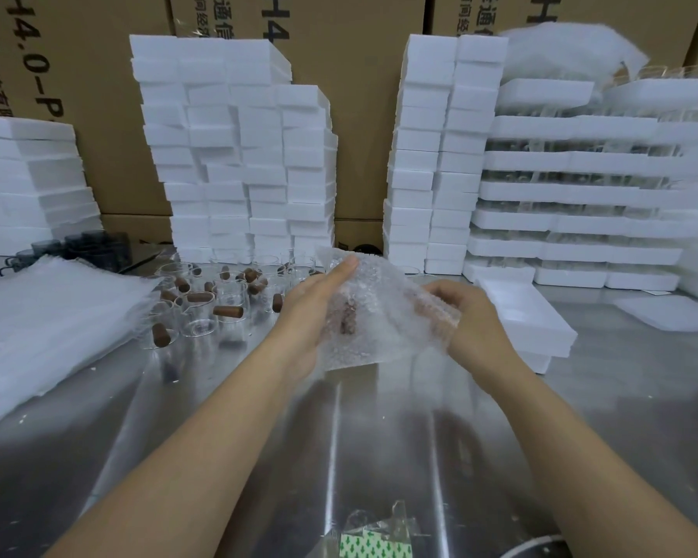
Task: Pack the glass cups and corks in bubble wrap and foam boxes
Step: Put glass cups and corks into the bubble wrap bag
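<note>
Both my hands hold a bubble wrap bag (373,312) above the steel table (339,436). A brown cork (347,316) shows through the wrap, and a glass cup inside is hard to make out. My left hand (315,316) lies against the bag's left side with fingers straight, the index pointing up. My right hand (466,316) grips the bag's right end, fingers curled round it. Several clear glass cups (202,312) and brown corks (228,312) stand loose to the left of my hands. An open foam box (528,324) sits just right of my right hand.
A stack of bubble wrap bags (45,328) lies at the left. Tall piles of white foam boxes (238,155) rise behind, with foam trays of glasses (581,195) at the right. Dark cups (93,245) stand back left. A crumpled plastic scrap (375,537) lies near the front edge.
</note>
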Tool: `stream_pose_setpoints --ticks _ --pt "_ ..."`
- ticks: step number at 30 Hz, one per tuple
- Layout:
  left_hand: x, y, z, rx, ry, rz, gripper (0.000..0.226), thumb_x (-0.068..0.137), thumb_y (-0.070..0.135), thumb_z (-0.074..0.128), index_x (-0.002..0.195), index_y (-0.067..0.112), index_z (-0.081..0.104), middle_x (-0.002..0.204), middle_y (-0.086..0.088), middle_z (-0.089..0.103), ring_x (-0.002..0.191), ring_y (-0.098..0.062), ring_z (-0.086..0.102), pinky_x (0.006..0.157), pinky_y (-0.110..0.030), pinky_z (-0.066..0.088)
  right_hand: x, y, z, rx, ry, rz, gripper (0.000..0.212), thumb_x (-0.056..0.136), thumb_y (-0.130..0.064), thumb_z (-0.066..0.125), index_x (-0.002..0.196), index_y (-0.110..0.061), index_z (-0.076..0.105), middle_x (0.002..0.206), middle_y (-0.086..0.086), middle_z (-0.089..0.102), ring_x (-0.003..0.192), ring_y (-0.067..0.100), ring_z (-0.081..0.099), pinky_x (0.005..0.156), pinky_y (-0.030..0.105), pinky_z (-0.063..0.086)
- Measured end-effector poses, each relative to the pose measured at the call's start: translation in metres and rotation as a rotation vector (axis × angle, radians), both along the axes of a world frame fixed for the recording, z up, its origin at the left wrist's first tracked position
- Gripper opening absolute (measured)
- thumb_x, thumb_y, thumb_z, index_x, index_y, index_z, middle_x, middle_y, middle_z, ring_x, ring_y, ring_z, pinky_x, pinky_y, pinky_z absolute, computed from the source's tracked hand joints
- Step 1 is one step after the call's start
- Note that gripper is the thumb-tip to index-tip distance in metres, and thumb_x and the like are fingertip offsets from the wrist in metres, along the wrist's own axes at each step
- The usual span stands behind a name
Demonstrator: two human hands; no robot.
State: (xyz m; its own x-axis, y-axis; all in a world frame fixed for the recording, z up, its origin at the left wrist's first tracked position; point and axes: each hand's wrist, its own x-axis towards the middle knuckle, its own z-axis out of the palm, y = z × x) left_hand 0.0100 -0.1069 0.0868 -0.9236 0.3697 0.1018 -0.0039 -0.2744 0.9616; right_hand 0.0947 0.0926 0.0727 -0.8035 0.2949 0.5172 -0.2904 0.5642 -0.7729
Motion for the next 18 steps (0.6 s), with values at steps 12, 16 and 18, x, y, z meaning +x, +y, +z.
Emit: stream_pose_setpoints --ticks 12,16,18 --pt "0.002 0.0 0.002 0.064 -0.021 -0.067 0.062 0.076 0.07 0.083 0.129 0.039 0.074 0.152 0.004 0.063 0.142 -0.018 0.056 0.125 -0.049 0.035 0.002 -0.003 0.019 -0.677 -0.111 0.024 0.029 0.11 -0.045 0.041 0.112 -0.024 0.061 0.098 0.007 0.078 0.067 0.023 0.075 0.055 0.032 0.061" --pt "0.001 -0.003 0.002 0.109 -0.055 -0.077 0.078 0.08 0.069 0.081 0.146 0.03 0.064 0.152 0.002 0.062 0.146 -0.022 0.052 0.129 -0.053 0.029 0.008 -0.008 0.027 -0.616 -0.107 0.175 0.056 0.095 -0.084 0.032 0.122 -0.05 0.067 0.114 0.009 0.078 0.068 0.016 0.071 0.059 0.027 0.056" --pt "0.001 -0.003 0.002 0.078 -0.051 -0.079 0.079 0.079 0.07 0.081 0.145 0.03 0.064 0.152 0.001 0.062 0.145 -0.023 0.054 0.128 -0.053 0.03 0.011 -0.015 0.027 -0.492 -0.091 0.211 0.058 0.085 -0.092 0.038 0.122 -0.057 0.067 0.116 -0.001 0.075 0.078 0.013 0.071 0.067 0.026 0.054"
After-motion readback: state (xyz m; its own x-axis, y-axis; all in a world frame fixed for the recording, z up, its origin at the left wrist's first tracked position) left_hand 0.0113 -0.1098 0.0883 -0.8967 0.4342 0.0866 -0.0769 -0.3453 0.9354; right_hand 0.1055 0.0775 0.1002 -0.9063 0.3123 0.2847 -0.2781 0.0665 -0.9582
